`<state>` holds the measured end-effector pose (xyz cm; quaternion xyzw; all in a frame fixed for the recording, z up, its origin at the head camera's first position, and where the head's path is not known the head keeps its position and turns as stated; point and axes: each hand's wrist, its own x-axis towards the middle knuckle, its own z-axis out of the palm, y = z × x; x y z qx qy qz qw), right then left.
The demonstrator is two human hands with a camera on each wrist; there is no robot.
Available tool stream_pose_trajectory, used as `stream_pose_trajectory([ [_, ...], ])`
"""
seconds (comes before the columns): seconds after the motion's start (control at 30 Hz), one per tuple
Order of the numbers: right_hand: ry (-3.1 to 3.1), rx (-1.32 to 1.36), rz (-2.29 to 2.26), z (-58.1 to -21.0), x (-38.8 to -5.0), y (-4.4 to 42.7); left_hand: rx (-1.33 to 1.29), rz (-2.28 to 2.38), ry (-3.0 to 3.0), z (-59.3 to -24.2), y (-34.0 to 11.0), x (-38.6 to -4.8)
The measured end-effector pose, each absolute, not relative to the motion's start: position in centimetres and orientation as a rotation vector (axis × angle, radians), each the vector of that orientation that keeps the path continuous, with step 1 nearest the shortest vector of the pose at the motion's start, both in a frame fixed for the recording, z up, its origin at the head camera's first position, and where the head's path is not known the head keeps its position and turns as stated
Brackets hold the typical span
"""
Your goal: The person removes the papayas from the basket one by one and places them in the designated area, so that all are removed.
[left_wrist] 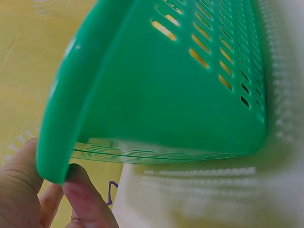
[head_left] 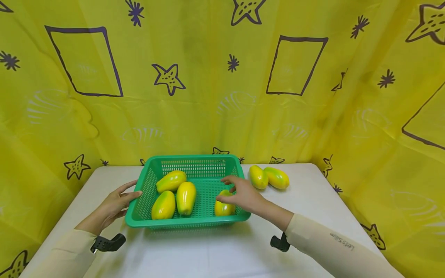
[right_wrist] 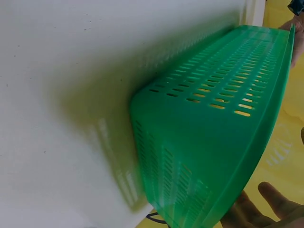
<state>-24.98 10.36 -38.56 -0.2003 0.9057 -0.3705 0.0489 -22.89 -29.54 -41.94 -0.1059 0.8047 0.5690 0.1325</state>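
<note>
A green perforated basket (head_left: 187, 223) stands on the white table with several yellow-green fruits in it. My left hand (head_left: 112, 204) grips its left rim, thumb on top and fingers beneath; the left wrist view shows the hand (left_wrist: 52, 199) at the basket's rim (left_wrist: 61, 118). Over the basket's right part is my right hand (head_left: 243, 193), fingers apart and bent, just above a fruit (head_left: 223, 206) by the right wall. Whether it touches that fruit I cannot tell. In the right wrist view my right hand (right_wrist: 266, 209) shows beyond the basket's rim (right_wrist: 266, 137).
Two more fruits, one (head_left: 258, 177) against the other (head_left: 277, 178), lie on the table (head_left: 295, 231) just right of the basket. A yellow patterned curtain (head_left: 201, 116) hangs behind the table and along both sides.
</note>
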Motion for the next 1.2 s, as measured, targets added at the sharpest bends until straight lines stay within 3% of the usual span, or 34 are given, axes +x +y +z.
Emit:
stream_pose_trajectory([
  [0.37,2.78,-0.667,-0.888,-39.3,-24.6,9.0,-0.305,1.63,2.353,-42.0,-29.5,-22.9],
  [1.2,2.857,-0.564,-0.939,-40.8,-25.1,7.8,-0.293,1.632,2.355,-42.0,-29.5,-22.9],
])
